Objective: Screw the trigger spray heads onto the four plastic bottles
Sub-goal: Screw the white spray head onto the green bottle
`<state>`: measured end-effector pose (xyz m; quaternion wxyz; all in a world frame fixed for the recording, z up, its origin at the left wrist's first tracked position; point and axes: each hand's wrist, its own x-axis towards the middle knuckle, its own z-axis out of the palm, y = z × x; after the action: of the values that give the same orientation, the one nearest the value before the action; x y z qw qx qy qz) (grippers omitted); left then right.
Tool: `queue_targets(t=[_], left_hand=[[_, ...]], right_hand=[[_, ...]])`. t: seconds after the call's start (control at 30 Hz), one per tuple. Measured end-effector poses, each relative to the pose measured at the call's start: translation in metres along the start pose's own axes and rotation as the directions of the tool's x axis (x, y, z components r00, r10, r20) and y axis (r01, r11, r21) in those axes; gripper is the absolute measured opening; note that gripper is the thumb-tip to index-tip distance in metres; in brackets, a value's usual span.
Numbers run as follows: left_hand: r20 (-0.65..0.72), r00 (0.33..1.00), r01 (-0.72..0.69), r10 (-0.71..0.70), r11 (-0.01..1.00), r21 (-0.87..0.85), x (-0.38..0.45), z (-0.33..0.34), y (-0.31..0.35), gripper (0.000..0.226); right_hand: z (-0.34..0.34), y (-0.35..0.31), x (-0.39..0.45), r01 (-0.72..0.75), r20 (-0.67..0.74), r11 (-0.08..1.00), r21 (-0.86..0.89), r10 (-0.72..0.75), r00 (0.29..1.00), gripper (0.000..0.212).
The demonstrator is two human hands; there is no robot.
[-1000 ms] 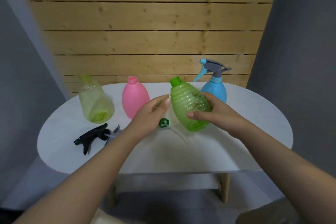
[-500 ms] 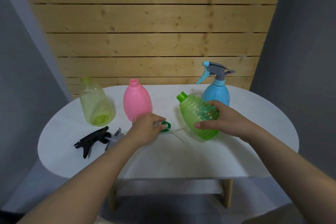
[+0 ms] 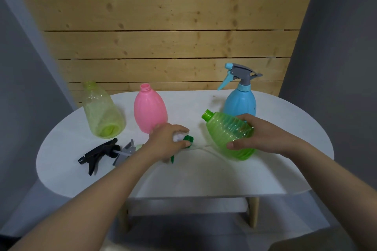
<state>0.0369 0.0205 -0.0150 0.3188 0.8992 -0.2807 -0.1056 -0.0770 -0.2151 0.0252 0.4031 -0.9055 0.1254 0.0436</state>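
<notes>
Bottles: we find only the blue bottle [image 3: 240, 101] capped; right fingers [image 3: 234, 145] grip the green bottle [image 3: 228, 134], left fingers [image 3: 179, 128] curl on its green spray head [image 3: 186, 141].

Dim, soft light (edges warped)

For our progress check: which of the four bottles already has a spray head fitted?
The blue bottle at the back right, topped by a grey and blue trigger head. The yellow-green, pink and green bottles all have open necks.
</notes>
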Motion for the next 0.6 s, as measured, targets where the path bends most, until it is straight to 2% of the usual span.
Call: queue_targets(t=[0.13,0.3,0.43,0.6], left_hand=[[-0.198,0.980,-0.047,0.034,0.997,-0.061,-0.008,-0.010,0.004,0.037],[-0.448,0.893,-0.091,0.040,0.991,-0.094,-0.023,-0.030,0.001,0.032],[-0.531,0.846,-0.051,-0.045,0.985,-0.165,-0.033,-0.044,-0.007,0.032],[-0.563,0.820,-0.032,-0.105,0.973,-0.229,-0.042,-0.051,-0.014,0.033]], right_hand=[[-0.006,0.001,-0.004,0.029,-0.042,0.998,0.056,-0.027,0.999,0.079],[-0.013,0.007,-0.006,0.056,-0.065,0.998,0.021,-0.055,0.996,0.085],[-0.011,0.009,-0.005,0.066,-0.035,0.997,-0.025,-0.067,0.997,0.087],[-0.010,0.010,-0.003,0.082,-0.008,0.996,-0.027,-0.083,0.997,0.087]])
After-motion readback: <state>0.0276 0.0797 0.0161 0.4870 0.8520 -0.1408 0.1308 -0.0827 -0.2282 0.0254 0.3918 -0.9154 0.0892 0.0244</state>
